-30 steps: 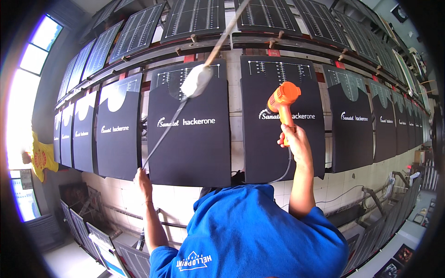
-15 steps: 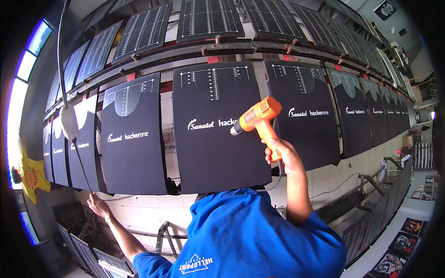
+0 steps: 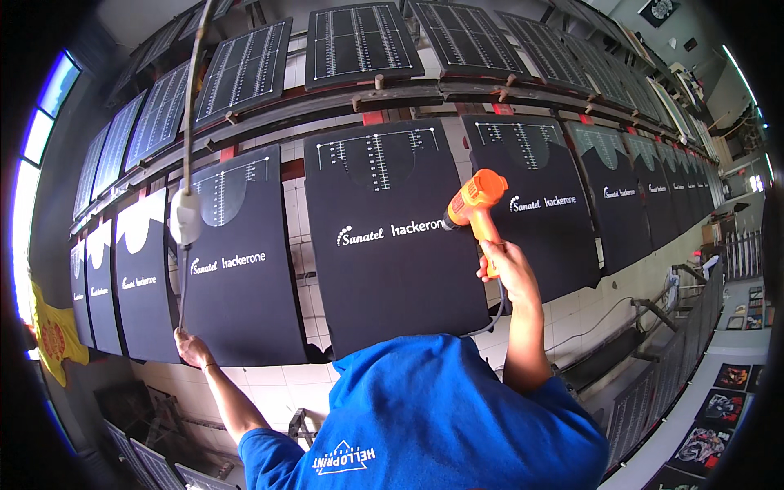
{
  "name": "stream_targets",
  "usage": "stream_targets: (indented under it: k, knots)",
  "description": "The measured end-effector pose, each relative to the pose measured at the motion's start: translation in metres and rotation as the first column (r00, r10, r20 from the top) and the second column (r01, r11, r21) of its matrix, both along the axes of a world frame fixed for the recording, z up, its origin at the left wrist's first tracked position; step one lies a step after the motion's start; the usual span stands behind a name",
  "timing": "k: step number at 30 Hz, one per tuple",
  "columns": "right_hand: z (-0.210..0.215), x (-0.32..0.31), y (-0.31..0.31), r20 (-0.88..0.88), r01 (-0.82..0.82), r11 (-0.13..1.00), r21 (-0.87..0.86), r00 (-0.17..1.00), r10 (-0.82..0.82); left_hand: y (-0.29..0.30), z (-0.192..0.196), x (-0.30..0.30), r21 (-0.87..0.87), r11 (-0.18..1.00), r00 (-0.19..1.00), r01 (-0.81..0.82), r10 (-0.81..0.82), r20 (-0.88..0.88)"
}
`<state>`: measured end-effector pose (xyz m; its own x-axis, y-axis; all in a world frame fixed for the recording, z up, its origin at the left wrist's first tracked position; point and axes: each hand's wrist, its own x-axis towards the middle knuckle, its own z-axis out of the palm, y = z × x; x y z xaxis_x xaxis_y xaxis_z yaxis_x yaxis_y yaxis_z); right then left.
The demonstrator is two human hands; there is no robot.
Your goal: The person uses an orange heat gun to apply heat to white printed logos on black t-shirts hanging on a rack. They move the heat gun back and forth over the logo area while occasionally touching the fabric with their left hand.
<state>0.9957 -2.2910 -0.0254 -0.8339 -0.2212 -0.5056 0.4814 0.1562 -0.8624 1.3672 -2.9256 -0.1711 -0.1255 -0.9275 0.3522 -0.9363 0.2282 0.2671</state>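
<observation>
**Heat gun raised to a row of black printed panels**

I look at a tiled wall point(image 3: 302, 245) hung with a long row of black panels, a second tier of gridded dark panels tilted above them on a rust-coloured rail point(image 3: 343, 98). The orange heat gun point(image 3: 474, 204) sits up in front of the middle black panel point(image 3: 392, 237), near that panel's right edge, its nozzle aimed left at the white lettering. My right hand point(image 3: 506, 265) is wrapped closed around the gun's handle, arm raised from a blue shirt point(image 3: 425, 416). A dark cord point(image 3: 490, 318) loops down from the gun across the panel's lower right corner.

My left hand point(image 3: 189, 347) is down at the bottom edge of the next panel to the left point(image 3: 237, 261), fingers curled at its lower left corner; I cannot tell whether they pinch the fabric or the thin cable there. That cable rises to a white plug block point(image 3: 184, 217) hanging from above. At the far left edge hangs a yellow garment point(image 3: 53, 339).
</observation>
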Motion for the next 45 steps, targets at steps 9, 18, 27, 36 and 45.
stream_targets:
  k: [9,18,27,36,45]
  knots:
    - [0.0,0.0,-0.003,-0.011,-0.006,1.0,-0.01,1.0,0.006,0.026,-0.022,-0.024,0.001,0.995,0.992,0.095,-0.094,-0.081]
    - [0.0,-0.001,0.005,0.025,0.011,0.998,-0.06,1.0,-0.01,0.026,-0.023,-0.028,0.1,0.978,0.969,0.182,-0.162,-0.184]
    - [-0.002,0.007,0.006,0.006,-0.006,0.999,-0.032,1.0,0.007,0.094,-0.049,-0.046,0.134,0.991,0.995,-0.008,-0.005,0.097]
    - [-0.001,0.007,-0.001,0.015,-0.023,0.999,-0.046,1.0,0.023,0.118,-0.054,-0.047,0.102,0.994,0.976,-0.045,0.022,0.218]
    - [0.001,0.01,-0.013,-0.031,-0.044,0.998,0.033,0.998,0.045,0.119,-0.055,-0.048,0.077,0.996,0.98,-0.041,0.025,0.197]
